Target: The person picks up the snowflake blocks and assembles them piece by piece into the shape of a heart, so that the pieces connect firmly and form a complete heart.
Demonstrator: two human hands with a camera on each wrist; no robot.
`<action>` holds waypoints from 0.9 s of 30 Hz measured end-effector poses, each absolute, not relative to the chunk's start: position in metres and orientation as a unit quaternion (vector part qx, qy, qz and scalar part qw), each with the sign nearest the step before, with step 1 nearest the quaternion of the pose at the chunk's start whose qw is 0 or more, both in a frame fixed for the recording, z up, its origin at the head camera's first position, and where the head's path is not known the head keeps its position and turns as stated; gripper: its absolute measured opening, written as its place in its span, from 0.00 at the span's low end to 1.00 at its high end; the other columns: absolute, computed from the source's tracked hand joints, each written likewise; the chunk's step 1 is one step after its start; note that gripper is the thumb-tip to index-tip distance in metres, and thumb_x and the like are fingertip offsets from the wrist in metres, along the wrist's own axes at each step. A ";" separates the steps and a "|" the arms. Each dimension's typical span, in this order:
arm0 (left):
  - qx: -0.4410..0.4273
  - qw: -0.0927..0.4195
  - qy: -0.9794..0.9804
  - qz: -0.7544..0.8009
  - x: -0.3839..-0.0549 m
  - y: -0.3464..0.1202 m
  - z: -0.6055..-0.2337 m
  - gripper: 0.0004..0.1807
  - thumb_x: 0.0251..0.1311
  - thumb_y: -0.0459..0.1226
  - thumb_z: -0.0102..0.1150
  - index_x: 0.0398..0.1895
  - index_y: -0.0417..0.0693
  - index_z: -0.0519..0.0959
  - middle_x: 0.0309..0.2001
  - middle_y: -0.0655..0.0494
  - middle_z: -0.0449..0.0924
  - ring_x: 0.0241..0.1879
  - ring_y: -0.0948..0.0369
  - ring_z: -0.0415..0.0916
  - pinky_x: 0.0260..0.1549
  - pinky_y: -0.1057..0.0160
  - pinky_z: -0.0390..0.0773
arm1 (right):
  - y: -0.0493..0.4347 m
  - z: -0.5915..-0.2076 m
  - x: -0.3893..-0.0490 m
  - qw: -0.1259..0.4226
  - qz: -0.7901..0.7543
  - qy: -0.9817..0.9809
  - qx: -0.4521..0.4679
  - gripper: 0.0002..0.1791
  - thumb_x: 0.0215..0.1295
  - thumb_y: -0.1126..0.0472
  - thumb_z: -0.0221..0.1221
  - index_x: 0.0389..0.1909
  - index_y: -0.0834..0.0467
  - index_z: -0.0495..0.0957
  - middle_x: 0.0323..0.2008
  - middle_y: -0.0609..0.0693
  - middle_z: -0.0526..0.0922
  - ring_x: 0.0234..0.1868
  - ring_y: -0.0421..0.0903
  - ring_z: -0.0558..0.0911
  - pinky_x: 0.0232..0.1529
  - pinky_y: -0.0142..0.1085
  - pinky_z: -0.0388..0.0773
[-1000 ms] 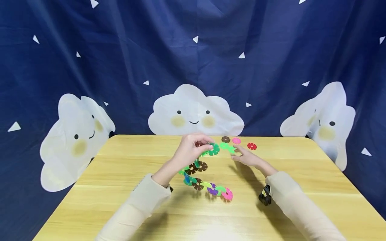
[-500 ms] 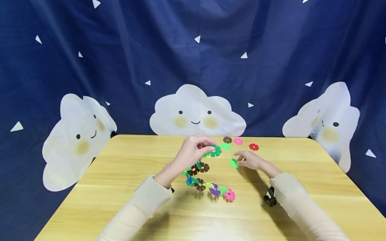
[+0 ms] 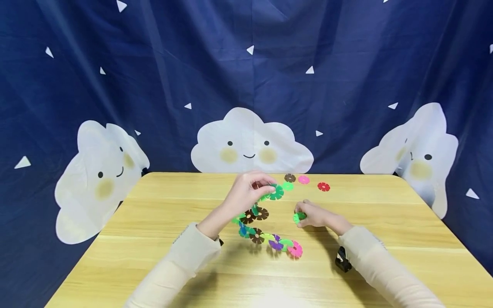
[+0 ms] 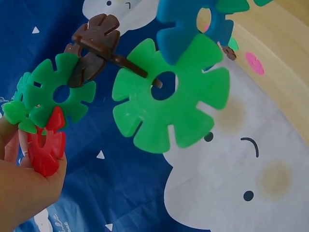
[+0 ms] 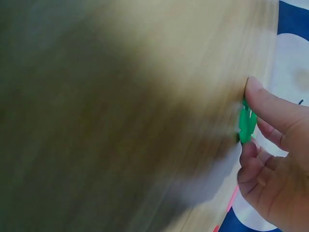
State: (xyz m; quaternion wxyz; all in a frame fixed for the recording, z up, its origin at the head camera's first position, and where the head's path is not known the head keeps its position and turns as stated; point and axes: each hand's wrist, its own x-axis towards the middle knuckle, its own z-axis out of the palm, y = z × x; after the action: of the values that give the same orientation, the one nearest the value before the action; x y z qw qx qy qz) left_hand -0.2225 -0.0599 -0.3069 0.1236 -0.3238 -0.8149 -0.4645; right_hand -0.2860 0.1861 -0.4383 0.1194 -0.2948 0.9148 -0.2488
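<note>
your left hand [image 3: 246, 190] pinches the disc chain [image 3: 253, 233]. at its four o'clock, your right hand [image 3: 316, 214] now pinches a green disc [image 3: 296, 218] drawn nearer you, so joining looks possible.

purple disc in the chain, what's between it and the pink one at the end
A light green disc sits between the purple disc and the pink end disc; this shows in the head view.
</note>
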 end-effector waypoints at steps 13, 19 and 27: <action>-0.308 0.133 -0.790 -0.514 -0.223 -0.060 -0.302 0.05 0.51 0.30 0.62 0.33 0.40 0.82 0.26 0.50 0.81 0.19 0.65 0.67 0.19 0.71 0.67 | 0.190 -0.388 -0.264 -0.065 -0.398 0.867 -0.293 0.07 0.57 0.70 0.59 0.36 0.64 0.71 0.19 0.47 0.74 0.15 0.36 0.68 0.17 0.30 0.68; -0.299 0.136 -0.784 -0.527 -0.223 -0.059 -0.303 0.06 0.52 0.30 0.62 0.34 0.38 0.82 0.24 0.48 0.81 0.17 0.65 0.67 0.18 0.71 0.67 | 0.173 -0.355 -0.235 -0.088 -0.534 0.781 -0.311 0.11 0.59 0.74 0.55 0.43 0.67 0.71 0.17 0.45 0.72 0.11 0.39 0.69 0.13 0.32 0.68; -0.294 0.158 -0.777 -0.533 -0.224 -0.057 -0.306 0.05 0.51 0.30 0.62 0.33 0.39 0.82 0.24 0.48 0.81 0.17 0.65 0.68 0.18 0.70 0.69 | 0.155 -0.333 -0.215 -0.047 -0.638 0.729 -0.245 0.11 0.61 0.71 0.53 0.42 0.53 0.74 0.18 0.45 0.74 0.13 0.38 0.69 0.16 0.28 0.66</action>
State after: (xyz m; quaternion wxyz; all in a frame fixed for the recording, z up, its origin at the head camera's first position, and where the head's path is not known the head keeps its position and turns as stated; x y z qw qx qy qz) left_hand -0.2241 -0.0567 -0.3059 0.1578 -0.2942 -0.7773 -0.5332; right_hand -0.2147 0.1554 -0.3331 -0.0472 -0.2446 0.7286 -0.6380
